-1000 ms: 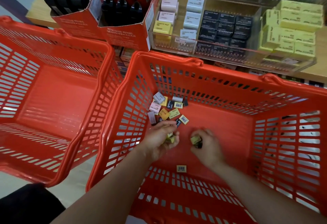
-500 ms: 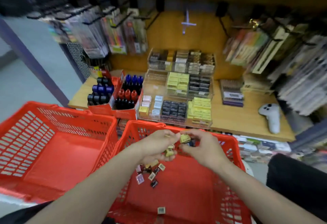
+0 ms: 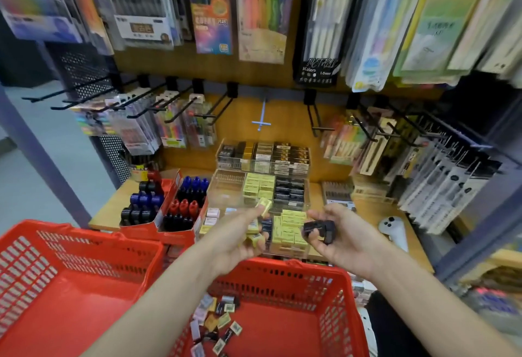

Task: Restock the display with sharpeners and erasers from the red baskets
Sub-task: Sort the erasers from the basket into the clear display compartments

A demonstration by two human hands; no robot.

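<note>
Both hands are held raised above the far rim of the right red basket [image 3: 285,267], in front of the clear display case [image 3: 255,187] on the wooden shelf [image 3: 375,215]. One yellow eraser [image 3: 264,204] is pinched between thumb and fingertips of the left hand [image 3: 240,239] and lifted toward the case; more small yellow pieces [image 3: 255,236] are gripped by the curled lower fingers of that hand. Their exact number cannot be told. The right hand [image 3: 339,239] is turned palm up, with its fingers curled loosely round several black pieces [image 3: 319,229]; whether these are sharpeners or erasers cannot be told. Within the case, yellow boxes [image 3: 260,186] and black boxes [image 3: 289,190] are stacked in adjoining compartments, and a further row of yellow boxes [image 3: 291,226] is seen at the front, between the two hands. A loose pile of small packaged pieces [image 3: 217,320], yellow, black and pale, lies on the floor of the right red basket, near its left wall. The left red basket [image 3: 84,246] stands touching or just beside the right one. To the left of the case, red cardboard boxes [image 3: 169,215] with blue, red and black items are noted. A white object [image 3: 394,229] lies on the shelf to the right of the case. Packaged pens [image 3: 147,128] hang on hooks above the case.
</note>
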